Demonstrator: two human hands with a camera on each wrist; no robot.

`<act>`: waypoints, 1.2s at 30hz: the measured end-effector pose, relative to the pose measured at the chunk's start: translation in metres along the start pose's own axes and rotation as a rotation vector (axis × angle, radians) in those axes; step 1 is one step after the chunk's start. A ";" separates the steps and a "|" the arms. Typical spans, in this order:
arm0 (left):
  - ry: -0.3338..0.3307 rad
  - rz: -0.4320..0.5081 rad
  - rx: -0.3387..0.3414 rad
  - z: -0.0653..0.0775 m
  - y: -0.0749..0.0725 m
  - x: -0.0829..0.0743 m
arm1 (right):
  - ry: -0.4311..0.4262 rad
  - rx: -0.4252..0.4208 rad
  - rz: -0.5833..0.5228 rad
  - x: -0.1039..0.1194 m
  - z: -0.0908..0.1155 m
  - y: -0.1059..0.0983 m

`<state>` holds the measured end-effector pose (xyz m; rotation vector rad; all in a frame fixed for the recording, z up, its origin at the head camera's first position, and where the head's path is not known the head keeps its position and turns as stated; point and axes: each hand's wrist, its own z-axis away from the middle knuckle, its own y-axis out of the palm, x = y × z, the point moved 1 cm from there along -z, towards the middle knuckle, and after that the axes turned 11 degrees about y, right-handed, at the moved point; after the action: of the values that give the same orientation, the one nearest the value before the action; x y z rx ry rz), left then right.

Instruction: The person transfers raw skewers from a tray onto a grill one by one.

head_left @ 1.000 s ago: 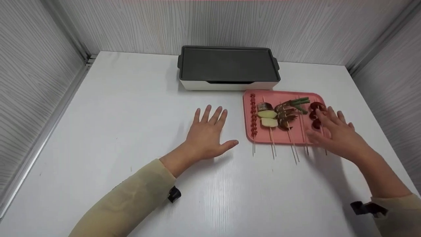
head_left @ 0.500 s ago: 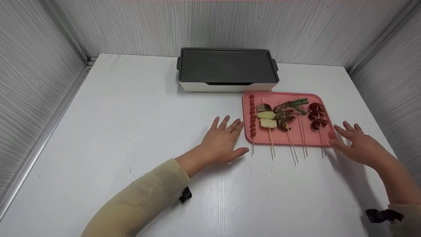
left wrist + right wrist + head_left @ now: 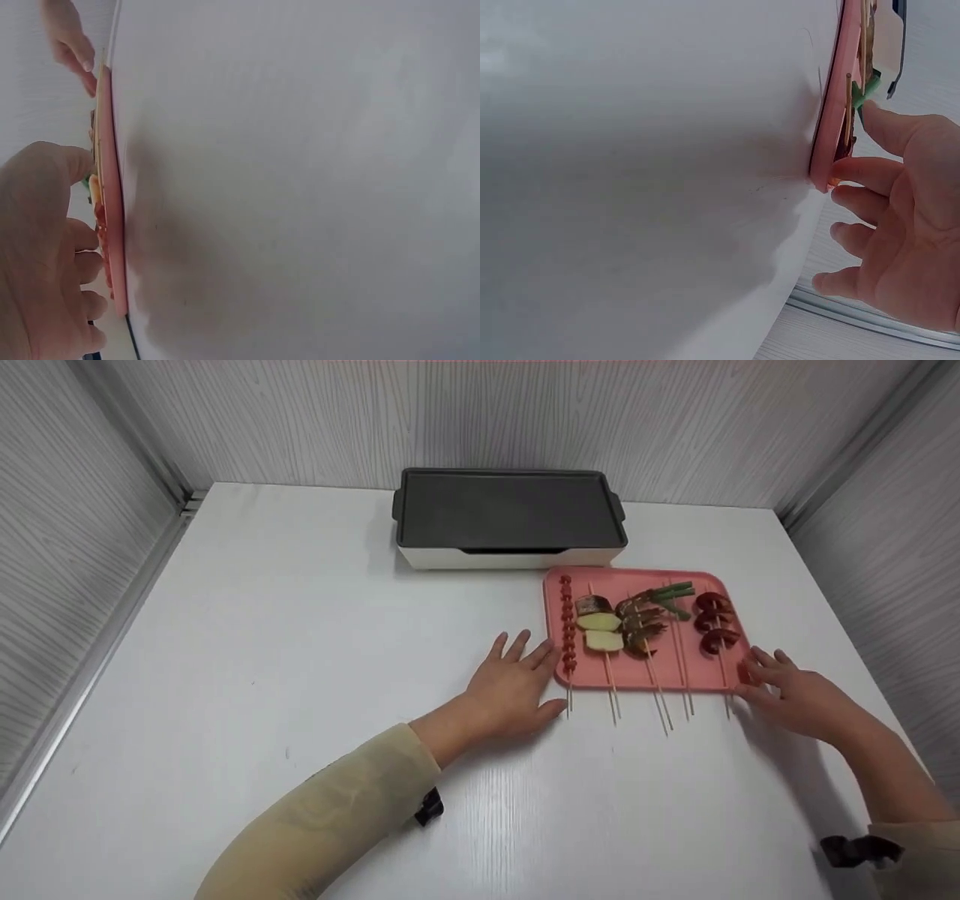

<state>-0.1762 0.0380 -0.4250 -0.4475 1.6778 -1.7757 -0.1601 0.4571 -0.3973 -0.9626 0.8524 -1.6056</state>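
A pink tray (image 3: 637, 679) lies on the white table and bears several skewers. From left to right I see a skewer of small red pieces (image 3: 568, 619), one of pale slices (image 3: 602, 640), one of shrimp (image 3: 643, 630), a green vegetable skewer (image 3: 671, 592) and one of dark red curled pieces (image 3: 716, 622). My left hand (image 3: 510, 690) is at the tray's front left corner, fingers extended and fingertips at the rim. At the front right corner is my right hand (image 3: 799, 697), fingers loosely bent, with its index finger touching the rim in the right wrist view.
Behind the tray stands a rectangular grill (image 3: 510, 510) with a dark flat plate and a white base, close to the tray's back left corner. The skewer sticks overhang the tray's front edge. Wood-grain panels (image 3: 450, 420) border the table (image 3: 262, 607) at the back and sides.
My right hand has moved off the dark red skewer, out past the tray's right side, then back in against its rim. My left hand has come rightward to the tray's left edge.
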 end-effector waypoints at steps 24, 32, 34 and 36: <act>0.002 -0.092 0.031 0.003 -0.005 0.005 | -0.058 0.001 -0.067 0.004 0.001 0.011; 0.004 -0.065 -0.009 0.023 -0.004 0.021 | -0.137 -0.025 -0.038 0.021 0.002 0.017; 0.001 -0.057 -0.012 0.029 -0.004 0.026 | -0.143 -0.027 -0.039 0.028 0.002 0.018; -0.002 -0.052 -0.009 0.034 -0.005 0.029 | -0.150 -0.033 -0.028 0.034 0.002 0.020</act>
<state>-0.1769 -0.0069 -0.4216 -0.5010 1.6871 -1.8052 -0.1550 0.4194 -0.4083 -1.1083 0.7672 -1.5262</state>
